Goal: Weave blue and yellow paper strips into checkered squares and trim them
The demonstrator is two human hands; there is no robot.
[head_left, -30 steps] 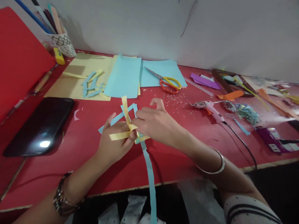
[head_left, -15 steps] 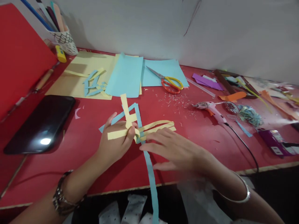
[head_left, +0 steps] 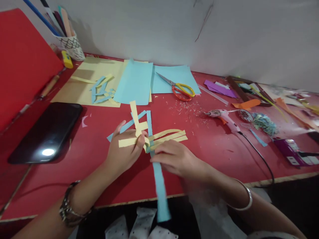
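Note:
Cream and blue paper strips cross in a woven piece in front of me. My left hand (head_left: 127, 144) pinches the cream strips (head_left: 136, 121) near the crossing, thumb on top. A blue strip (head_left: 160, 189) runs from the weave down past the table's front edge, its end hanging loose. My right hand (head_left: 175, 157) is closed at the right of the crossing, its fingers on the blue strip just below the weave. Other cream strips (head_left: 174, 135) stick out to the right above that hand. Blue ends (head_left: 129, 125) show behind my left hand. The fingertips partly hide the crossing.
Scissors (head_left: 178, 87) lie on blue sheets (head_left: 134, 81) at the back, beside cut strips (head_left: 99, 91). A phone (head_left: 47, 132) lies at left, below a pen cup (head_left: 71, 46). At right are a corded pink glue gun (head_left: 225, 119), yarn (head_left: 264, 124) and a purple box (head_left: 289, 152).
My right hand's fingers have closed in on the blue strip. The strip's lower end has risen and now shows, and its upper end stands straight, apart from the slanted blue piece.

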